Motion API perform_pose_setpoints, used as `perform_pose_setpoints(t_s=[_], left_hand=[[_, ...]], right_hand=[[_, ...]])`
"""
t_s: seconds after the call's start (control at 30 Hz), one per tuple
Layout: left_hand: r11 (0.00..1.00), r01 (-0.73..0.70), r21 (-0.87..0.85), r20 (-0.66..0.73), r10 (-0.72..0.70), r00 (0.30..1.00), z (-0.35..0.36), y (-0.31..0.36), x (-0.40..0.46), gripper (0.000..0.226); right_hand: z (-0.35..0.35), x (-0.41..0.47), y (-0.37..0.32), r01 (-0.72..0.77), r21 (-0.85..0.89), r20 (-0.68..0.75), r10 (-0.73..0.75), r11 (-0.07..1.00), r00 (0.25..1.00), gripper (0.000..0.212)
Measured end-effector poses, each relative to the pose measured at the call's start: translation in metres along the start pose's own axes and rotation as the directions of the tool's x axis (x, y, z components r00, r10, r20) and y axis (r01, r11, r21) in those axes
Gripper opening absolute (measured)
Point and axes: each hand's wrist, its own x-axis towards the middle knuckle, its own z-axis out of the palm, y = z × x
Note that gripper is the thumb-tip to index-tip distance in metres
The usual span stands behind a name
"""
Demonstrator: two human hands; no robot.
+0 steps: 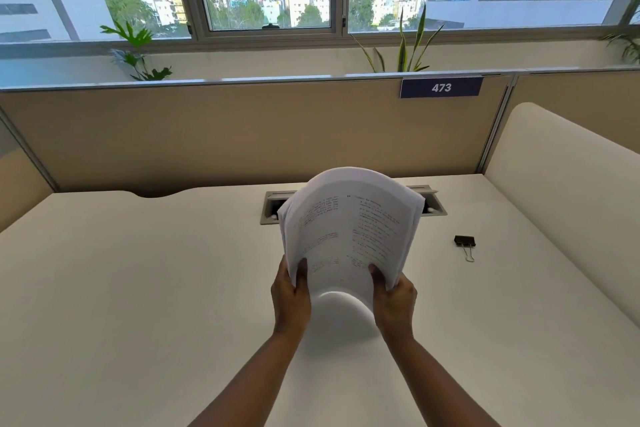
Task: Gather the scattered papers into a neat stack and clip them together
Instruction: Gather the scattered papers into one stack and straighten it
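A stack of printed white papers (pixel 349 229) stands nearly upright above the desk, bowed into a curve, its sheets not fully aligned at the edges. My left hand (pixel 291 298) grips its lower left edge, thumb on the front sheet. My right hand (pixel 394 302) grips the lower right edge the same way. A black binder clip (pixel 465 243) with silver wire handles lies on the desk to the right of the papers, apart from both hands.
The cream desk (pixel 138 288) is bounded by a tan partition (pixel 242 135) behind and a cream side panel (pixel 571 191) at the right. A grey cable tray (pixel 272 210) is recessed in the desk behind the papers.
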Motion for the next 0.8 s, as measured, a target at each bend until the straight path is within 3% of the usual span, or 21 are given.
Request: perform_pose_setpoints(t_s=[0.07,0.17,0.3,0.47,0.67,0.8], left_hand=[[1.000,0.016,-0.005,0.031,-0.015,0.999,-0.003,-0.003,0.000,0.036],[0.997,0.051,0.062,0.093,-0.056,0.994,-0.005,-0.019,-0.001,0.035],[0.985,0.062,0.162,0.035,-0.069,0.997,-0.002,-0.019,0.007,0.031],[0.960,0.132,0.248,0.087,-0.158,0.984,-0.002,-0.017,0.039,0.033],[0.798,0.413,0.438,0.118,-0.507,0.854,0.003,-0.043,0.056,0.037],[0.699,0.459,0.549,0.102,-0.601,0.793,0.005,-0.057,0.048,0.039]], right_hand=[[0.000,0.000,0.003,-0.019,0.013,0.019,0.019,1.000,1.000,0.009],[0.001,-0.003,0.011,-0.072,-0.033,0.053,0.073,0.997,0.996,0.021],[-0.001,0.001,0.008,-0.073,-0.054,0.056,0.076,0.996,0.996,0.025],[-0.016,0.033,0.001,-0.070,-0.164,0.195,0.102,0.984,0.975,0.030],[-0.021,0.055,0.028,-0.272,-0.318,0.280,0.365,0.908,0.888,0.040],[-0.018,0.050,0.048,-0.276,-0.457,0.280,0.432,0.845,0.857,0.042]])
